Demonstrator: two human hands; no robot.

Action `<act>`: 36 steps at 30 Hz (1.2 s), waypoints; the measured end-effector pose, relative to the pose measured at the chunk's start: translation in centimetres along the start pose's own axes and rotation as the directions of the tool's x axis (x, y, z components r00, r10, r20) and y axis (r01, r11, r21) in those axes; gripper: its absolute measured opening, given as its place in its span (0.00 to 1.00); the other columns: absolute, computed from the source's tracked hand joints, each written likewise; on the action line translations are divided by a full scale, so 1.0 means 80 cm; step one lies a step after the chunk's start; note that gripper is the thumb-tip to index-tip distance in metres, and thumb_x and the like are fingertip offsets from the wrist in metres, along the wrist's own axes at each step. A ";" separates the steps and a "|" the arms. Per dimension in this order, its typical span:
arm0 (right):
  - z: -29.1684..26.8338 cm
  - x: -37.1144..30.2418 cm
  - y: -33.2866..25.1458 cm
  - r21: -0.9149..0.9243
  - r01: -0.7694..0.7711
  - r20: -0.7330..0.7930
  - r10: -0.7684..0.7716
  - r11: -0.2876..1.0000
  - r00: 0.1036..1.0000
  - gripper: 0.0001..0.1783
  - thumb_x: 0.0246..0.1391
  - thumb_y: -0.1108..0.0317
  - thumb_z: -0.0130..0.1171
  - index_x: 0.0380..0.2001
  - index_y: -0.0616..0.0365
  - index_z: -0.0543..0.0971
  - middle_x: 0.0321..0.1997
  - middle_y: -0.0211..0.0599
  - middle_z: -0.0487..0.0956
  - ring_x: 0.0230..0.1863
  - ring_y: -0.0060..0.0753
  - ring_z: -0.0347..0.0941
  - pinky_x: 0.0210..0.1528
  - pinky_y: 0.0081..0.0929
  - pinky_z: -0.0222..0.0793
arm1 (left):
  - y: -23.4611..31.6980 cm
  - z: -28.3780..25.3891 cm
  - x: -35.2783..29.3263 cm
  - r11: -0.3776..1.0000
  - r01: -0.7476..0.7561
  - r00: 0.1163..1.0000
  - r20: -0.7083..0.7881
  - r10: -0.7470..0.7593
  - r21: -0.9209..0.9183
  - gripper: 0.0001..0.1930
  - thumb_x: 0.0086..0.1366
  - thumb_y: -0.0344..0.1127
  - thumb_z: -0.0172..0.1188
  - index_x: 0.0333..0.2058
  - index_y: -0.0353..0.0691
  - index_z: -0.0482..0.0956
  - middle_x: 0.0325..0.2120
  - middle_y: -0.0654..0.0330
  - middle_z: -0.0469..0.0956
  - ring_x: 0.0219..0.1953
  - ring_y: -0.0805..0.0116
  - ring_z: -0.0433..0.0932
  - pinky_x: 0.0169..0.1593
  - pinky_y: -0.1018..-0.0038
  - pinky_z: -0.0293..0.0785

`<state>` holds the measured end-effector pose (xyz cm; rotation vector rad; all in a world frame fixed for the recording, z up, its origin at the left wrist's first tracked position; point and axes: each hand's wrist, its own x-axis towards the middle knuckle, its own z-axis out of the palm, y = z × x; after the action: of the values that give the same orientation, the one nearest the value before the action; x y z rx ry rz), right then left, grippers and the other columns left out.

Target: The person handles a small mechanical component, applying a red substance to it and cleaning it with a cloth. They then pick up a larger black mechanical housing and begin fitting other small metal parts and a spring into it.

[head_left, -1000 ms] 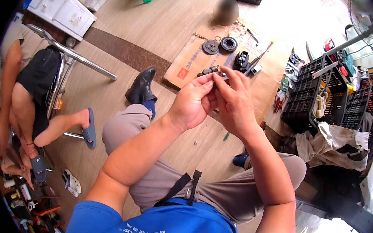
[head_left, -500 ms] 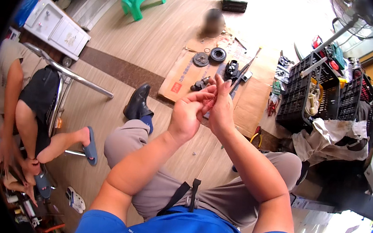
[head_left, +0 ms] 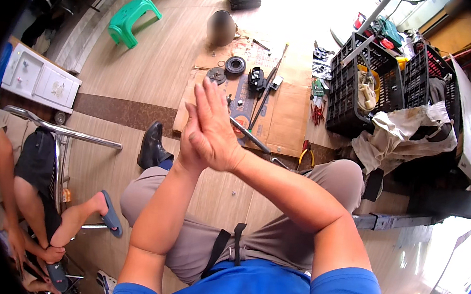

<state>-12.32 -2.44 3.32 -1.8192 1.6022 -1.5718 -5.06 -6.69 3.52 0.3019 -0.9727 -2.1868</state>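
Note:
My left hand (head_left: 190,148) and my right hand (head_left: 217,134) are pressed palm to palm above the near left part of a cardboard sheet (head_left: 288,121). Their fingers stretch out straight, and the right hand covers much of the left. Nothing shows between them. Just beyond the fingertips lie a grey disc (head_left: 216,76) and a black ring-shaped part (head_left: 235,65). Farther right on the cardboard are a black mechanical part (head_left: 257,80) and a long thin rod (head_left: 274,75). A dark metal bar (head_left: 250,136) lies near the right wrist.
Pliers (head_left: 306,155) with yellow and red handles lie by my right knee. Black crates (head_left: 337,103) with tools and a draped cloth (head_left: 405,131) stand at right. Far left is a green stool (head_left: 124,22); nearer, a white cabinet (head_left: 42,82) and a seated person (head_left: 36,185).
My hands have gone from bent fingers meeting at the tips to flat palms pressed together, and moved left. The view has shifted, so the floor objects appear farther left.

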 end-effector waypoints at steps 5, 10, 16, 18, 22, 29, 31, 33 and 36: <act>-0.032 0.018 0.024 -0.234 0.055 -0.029 -0.064 0.971 0.998 0.55 0.57 0.28 0.38 0.72 0.63 0.47 0.76 0.64 0.40 0.77 0.65 0.31 0.72 0.60 0.22 | 0.017 0.028 -0.005 0.997 0.071 0.980 0.187 -0.062 -0.042 0.50 0.67 0.72 0.34 0.71 0.35 0.38 0.73 0.52 0.41 0.74 0.56 0.44 0.73 0.59 0.42; -0.004 -0.006 -0.011 -0.203 0.197 0.191 -0.159 0.959 0.969 0.62 0.51 0.20 0.33 0.70 0.67 0.50 0.74 0.69 0.40 0.76 0.70 0.32 0.71 0.63 0.23 | 0.012 0.019 0.001 0.964 0.010 0.999 -0.042 -0.022 -0.264 0.46 0.68 0.71 0.32 0.72 0.41 0.40 0.73 0.56 0.43 0.73 0.59 0.47 0.73 0.63 0.43; -0.041 0.031 0.020 -0.267 0.069 0.006 -0.070 0.961 0.998 0.54 0.57 0.28 0.35 0.72 0.63 0.48 0.76 0.64 0.39 0.77 0.67 0.31 0.73 0.58 0.22 | -0.011 0.025 -0.003 0.979 0.145 0.988 0.081 -0.134 -0.146 0.46 0.68 0.70 0.34 0.72 0.44 0.38 0.73 0.57 0.40 0.74 0.57 0.43 0.74 0.59 0.40; -0.045 0.025 0.029 -0.246 0.032 -0.017 -0.037 0.969 0.999 0.59 0.51 0.22 0.37 0.71 0.61 0.51 0.75 0.65 0.40 0.76 0.68 0.30 0.71 0.65 0.23 | 0.003 0.014 -0.004 0.945 0.219 0.959 0.230 -0.163 -0.245 0.45 0.68 0.70 0.34 0.72 0.46 0.36 0.74 0.56 0.37 0.74 0.57 0.41 0.73 0.54 0.39; -0.009 -0.008 -0.008 -0.184 0.141 0.165 -0.110 0.973 0.980 0.63 0.48 0.17 0.33 0.70 0.61 0.53 0.75 0.66 0.43 0.75 0.71 0.33 0.71 0.65 0.23 | 0.013 0.022 -0.001 0.973 0.079 0.991 0.121 -0.053 -0.217 0.45 0.68 0.70 0.34 0.72 0.46 0.37 0.73 0.55 0.38 0.74 0.57 0.41 0.73 0.53 0.39; -0.046 0.015 0.014 -0.216 0.172 0.140 -0.144 0.961 0.980 0.61 0.52 0.19 0.31 0.72 0.61 0.47 0.76 0.65 0.37 0.77 0.67 0.28 0.71 0.62 0.18 | -0.006 0.070 0.002 0.981 -0.190 0.979 -0.060 0.193 0.048 0.45 0.68 0.70 0.34 0.72 0.46 0.38 0.73 0.53 0.38 0.74 0.57 0.40 0.72 0.50 0.39; -0.046 0.008 0.018 -0.257 0.175 0.173 -0.133 0.951 0.976 0.62 0.51 0.19 0.30 0.72 0.61 0.48 0.76 0.65 0.38 0.77 0.66 0.28 0.71 0.61 0.18 | -0.001 0.048 -0.002 0.993 -0.113 0.994 -0.017 0.112 -0.045 0.45 0.68 0.70 0.34 0.72 0.46 0.39 0.73 0.53 0.38 0.74 0.57 0.40 0.72 0.49 0.39; -0.034 0.002 0.005 -0.233 0.187 0.253 -0.126 0.954 0.959 0.63 0.49 0.17 0.28 0.71 0.61 0.52 0.75 0.65 0.42 0.76 0.67 0.30 0.72 0.60 0.17 | 0.010 0.012 -0.006 0.991 -0.008 0.999 0.045 0.014 -0.135 0.45 0.68 0.70 0.34 0.72 0.46 0.40 0.73 0.52 0.38 0.74 0.57 0.41 0.72 0.47 0.39; 0.004 -0.007 -0.038 -0.186 0.299 0.292 -0.238 0.936 0.926 0.63 0.45 0.14 0.27 0.71 0.54 0.55 0.76 0.60 0.46 0.77 0.66 0.32 0.71 0.66 0.17 | 0.056 0.035 -0.002 0.830 0.139 0.936 -0.201 -0.288 -0.540 0.44 0.68 0.71 0.31 0.72 0.47 0.41 0.73 0.51 0.40 0.74 0.57 0.41 0.72 0.51 0.41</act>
<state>-10.25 -1.00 5.20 -2.3473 1.5074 -1.2086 -3.93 -7.13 8.66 0.4566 -0.1745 -2.4300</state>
